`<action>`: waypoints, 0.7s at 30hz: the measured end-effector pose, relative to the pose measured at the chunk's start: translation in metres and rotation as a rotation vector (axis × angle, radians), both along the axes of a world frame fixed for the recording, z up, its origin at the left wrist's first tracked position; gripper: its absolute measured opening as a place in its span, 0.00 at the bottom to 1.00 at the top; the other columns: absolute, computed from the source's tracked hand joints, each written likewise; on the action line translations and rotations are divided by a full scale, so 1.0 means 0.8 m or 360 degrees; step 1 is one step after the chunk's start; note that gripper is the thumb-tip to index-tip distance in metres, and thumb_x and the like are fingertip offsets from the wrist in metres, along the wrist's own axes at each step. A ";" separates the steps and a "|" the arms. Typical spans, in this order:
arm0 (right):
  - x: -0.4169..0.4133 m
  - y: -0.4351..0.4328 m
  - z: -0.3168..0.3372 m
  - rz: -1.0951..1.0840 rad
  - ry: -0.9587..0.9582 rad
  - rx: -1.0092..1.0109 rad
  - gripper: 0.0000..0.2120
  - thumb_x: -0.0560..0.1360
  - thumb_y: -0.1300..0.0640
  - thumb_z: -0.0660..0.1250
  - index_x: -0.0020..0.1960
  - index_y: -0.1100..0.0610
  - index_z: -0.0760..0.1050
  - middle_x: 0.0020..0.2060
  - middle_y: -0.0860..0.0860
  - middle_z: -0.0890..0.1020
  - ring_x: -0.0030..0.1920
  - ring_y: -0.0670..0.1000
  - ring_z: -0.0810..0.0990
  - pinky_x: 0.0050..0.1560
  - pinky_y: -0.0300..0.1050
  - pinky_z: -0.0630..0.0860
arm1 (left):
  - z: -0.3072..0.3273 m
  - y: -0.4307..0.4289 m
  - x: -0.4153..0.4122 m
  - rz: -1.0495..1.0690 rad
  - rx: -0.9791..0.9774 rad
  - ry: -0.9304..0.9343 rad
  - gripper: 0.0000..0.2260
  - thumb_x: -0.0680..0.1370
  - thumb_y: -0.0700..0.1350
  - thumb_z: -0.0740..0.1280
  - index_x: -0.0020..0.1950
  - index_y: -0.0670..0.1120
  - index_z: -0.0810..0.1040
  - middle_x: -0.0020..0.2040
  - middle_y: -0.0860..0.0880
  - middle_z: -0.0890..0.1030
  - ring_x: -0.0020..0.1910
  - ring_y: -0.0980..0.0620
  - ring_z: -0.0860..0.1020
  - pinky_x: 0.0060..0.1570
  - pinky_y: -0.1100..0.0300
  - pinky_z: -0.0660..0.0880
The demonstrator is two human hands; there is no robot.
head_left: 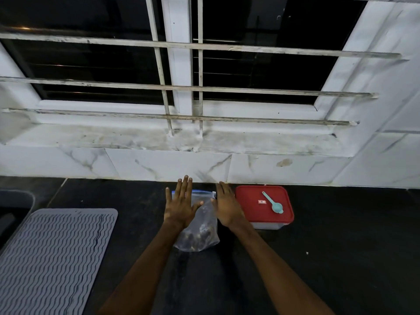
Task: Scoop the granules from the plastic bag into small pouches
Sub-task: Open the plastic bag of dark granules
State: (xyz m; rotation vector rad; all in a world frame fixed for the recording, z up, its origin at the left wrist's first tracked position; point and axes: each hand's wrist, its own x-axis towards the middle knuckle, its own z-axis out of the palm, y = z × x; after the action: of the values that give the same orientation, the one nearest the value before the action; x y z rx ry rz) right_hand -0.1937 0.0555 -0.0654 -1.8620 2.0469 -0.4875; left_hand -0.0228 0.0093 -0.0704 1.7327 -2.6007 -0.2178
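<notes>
From the head view we see our left hand (180, 204) and right hand (227, 206) spread flat, each grip released, over the plastic bag (200, 233) of granules on the dark bench (341, 258); a teal scoop (273, 203) lies on the red-lidded container (264, 206) just beside it.

plastic bag (200, 226): top hidden by left hand (180, 205) | mat (52, 253): cut off

A small white-and-red label (262, 201) sits on the red lid (250, 201) near the counter's back edge; its print is too small to read.
</notes>
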 end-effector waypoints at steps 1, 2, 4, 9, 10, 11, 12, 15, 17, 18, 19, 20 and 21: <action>0.008 -0.006 -0.002 -0.0090 -0.0181 0.0002 0.28 0.82 0.54 0.58 0.78 0.62 0.54 0.76 0.59 0.59 0.76 0.58 0.60 0.75 0.49 0.59 | -0.006 0.000 0.000 0.0000 0.0004 0.0009 0.39 0.79 0.68 0.37 0.77 0.42 0.59 0.77 0.45 0.63 0.74 0.45 0.65 0.65 0.34 0.66; 0.015 -0.013 -0.006 -0.0213 -0.0303 0.0033 0.27 0.82 0.55 0.59 0.77 0.63 0.56 0.74 0.60 0.63 0.73 0.58 0.64 0.72 0.49 0.63 | -0.011 -0.001 0.000 0.0003 0.0020 0.0002 0.39 0.79 0.68 0.38 0.76 0.41 0.60 0.76 0.44 0.65 0.74 0.44 0.67 0.64 0.35 0.67; 0.023 -0.027 -0.015 -0.0523 -0.0430 0.0166 0.24 0.82 0.53 0.58 0.73 0.65 0.62 0.69 0.62 0.69 0.67 0.60 0.71 0.65 0.50 0.68 | -0.017 -0.004 0.001 -0.0005 0.0036 0.0020 0.38 0.79 0.67 0.38 0.76 0.41 0.61 0.76 0.44 0.66 0.73 0.44 0.68 0.64 0.35 0.67; 0.016 -0.068 -0.049 -0.0996 -0.0670 0.0452 0.26 0.81 0.46 0.57 0.67 0.67 0.69 0.65 0.64 0.74 0.63 0.63 0.74 0.60 0.51 0.73 | -0.037 -0.023 0.008 -0.0008 0.0036 -0.0003 0.39 0.79 0.67 0.38 0.76 0.41 0.62 0.76 0.44 0.66 0.74 0.44 0.67 0.66 0.36 0.65; 0.013 -0.072 -0.058 -0.1020 -0.0677 0.0466 0.26 0.81 0.45 0.58 0.66 0.67 0.70 0.64 0.63 0.75 0.63 0.63 0.75 0.60 0.52 0.74 | -0.038 -0.025 0.010 -0.0007 0.0016 -0.0021 0.39 0.79 0.68 0.37 0.76 0.41 0.61 0.76 0.45 0.65 0.74 0.45 0.65 0.67 0.36 0.62; 0.010 -0.075 -0.066 -0.1051 -0.0681 0.0464 0.27 0.80 0.45 0.59 0.65 0.67 0.71 0.63 0.63 0.75 0.62 0.63 0.75 0.60 0.53 0.74 | -0.040 -0.027 0.011 -0.0026 -0.0004 -0.0027 0.40 0.78 0.68 0.35 0.77 0.42 0.58 0.78 0.45 0.61 0.76 0.45 0.62 0.69 0.37 0.58; 0.008 -0.079 -0.073 -0.1084 -0.0694 0.0441 0.26 0.79 0.44 0.60 0.64 0.66 0.72 0.62 0.63 0.76 0.61 0.63 0.76 0.60 0.53 0.75 | -0.046 -0.031 0.013 -0.0057 -0.0001 -0.0025 0.41 0.77 0.69 0.32 0.78 0.42 0.52 0.79 0.46 0.56 0.78 0.45 0.56 0.71 0.39 0.52; 0.003 -0.088 -0.086 -0.1134 -0.0801 0.0384 0.19 0.77 0.48 0.65 0.60 0.63 0.76 0.56 0.60 0.81 0.56 0.61 0.80 0.50 0.47 0.76 | -0.064 -0.039 0.016 -0.0073 0.0042 -0.0018 0.40 0.77 0.69 0.33 0.78 0.43 0.54 0.79 0.46 0.57 0.77 0.45 0.58 0.70 0.38 0.55; 0.005 -0.090 -0.092 -0.1101 -0.0860 0.0381 0.13 0.76 0.52 0.67 0.53 0.61 0.80 0.47 0.58 0.84 0.47 0.58 0.82 0.41 0.44 0.73 | -0.065 -0.042 0.012 -0.0089 0.0089 -0.0016 0.37 0.80 0.66 0.37 0.76 0.41 0.61 0.76 0.45 0.64 0.74 0.45 0.65 0.66 0.37 0.66; 0.007 -0.090 -0.093 -0.1076 -0.0886 0.0352 0.10 0.75 0.53 0.68 0.48 0.60 0.82 0.42 0.57 0.84 0.43 0.57 0.82 0.39 0.44 0.74 | -0.064 -0.043 0.010 -0.0122 0.0087 -0.0014 0.36 0.80 0.65 0.37 0.76 0.41 0.59 0.77 0.46 0.62 0.75 0.46 0.62 0.67 0.37 0.66; 0.009 -0.089 -0.094 -0.1045 -0.0921 0.0302 0.08 0.74 0.54 0.69 0.44 0.59 0.82 0.38 0.56 0.83 0.40 0.56 0.81 0.38 0.45 0.75 | -0.060 -0.044 0.006 -0.0173 0.0064 -0.0011 0.35 0.80 0.65 0.37 0.77 0.42 0.54 0.79 0.47 0.55 0.77 0.47 0.56 0.70 0.38 0.62; 0.011 -0.088 -0.095 -0.0999 -0.0972 0.0227 0.06 0.73 0.55 0.71 0.40 0.57 0.81 0.35 0.55 0.82 0.38 0.54 0.80 0.37 0.43 0.75 | -0.054 -0.045 0.002 -0.0217 0.0075 -0.0001 0.34 0.80 0.64 0.38 0.78 0.42 0.50 0.79 0.48 0.50 0.78 0.48 0.51 0.72 0.38 0.57; 0.013 -0.086 -0.093 -0.0926 -0.1044 0.0155 0.05 0.73 0.57 0.72 0.39 0.56 0.80 0.34 0.53 0.81 0.35 0.51 0.79 0.35 0.40 0.74 | -0.049 -0.048 -0.001 -0.0237 0.0030 0.0039 0.32 0.81 0.61 0.41 0.79 0.43 0.52 0.79 0.48 0.50 0.78 0.48 0.52 0.73 0.39 0.56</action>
State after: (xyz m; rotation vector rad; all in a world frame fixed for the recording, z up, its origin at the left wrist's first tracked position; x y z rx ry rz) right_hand -0.1829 -0.0130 -0.1394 -0.8417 2.0351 -0.9662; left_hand -0.0236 -0.0288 -0.1096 1.5318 -2.7203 -0.2645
